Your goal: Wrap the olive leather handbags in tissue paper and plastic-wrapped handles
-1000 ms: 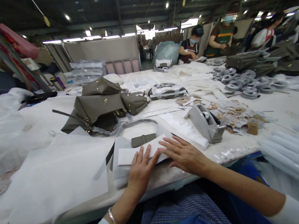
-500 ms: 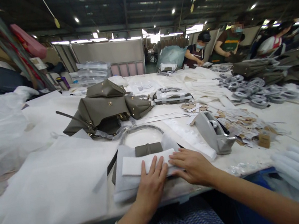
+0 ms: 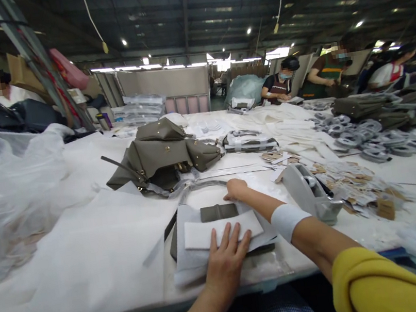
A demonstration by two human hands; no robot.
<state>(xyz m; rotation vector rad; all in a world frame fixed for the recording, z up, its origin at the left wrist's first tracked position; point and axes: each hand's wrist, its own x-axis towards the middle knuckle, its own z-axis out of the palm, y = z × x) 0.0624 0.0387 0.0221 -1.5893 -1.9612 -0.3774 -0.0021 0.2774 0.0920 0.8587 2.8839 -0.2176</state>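
A flat handbag (image 3: 263, 248) lies in front of me, partly covered by pale wrapping paper (image 3: 193, 267). Across it rests a folded white padding strip (image 3: 200, 234), and above this shows a grey-brown strap tab (image 3: 218, 212). My left hand (image 3: 226, 252) lies with fingers spread, pressing on the padding strip. Beyond the tab, my right hand (image 3: 237, 189) is at the right end of the wrapped bag handle (image 3: 200, 184). Its fingers are bent and mostly hidden, so what they grip does not show clearly.
Grey-brown bags (image 3: 156, 153) and a wrapped bag (image 3: 250, 142) lie beyond. A grey tape dispenser (image 3: 307, 193) stands to the right, near scattered tags (image 3: 352, 178) and wrapped handles (image 3: 372, 139). White sheets (image 3: 90, 257) and clear plastic (image 3: 21, 189) cover the left. Co-workers (image 3: 279, 85) stand farther back.
My right hand has left the padding strip's right end and reached forward to the handle. My left hand stays on the strip. The view has shifted slightly.
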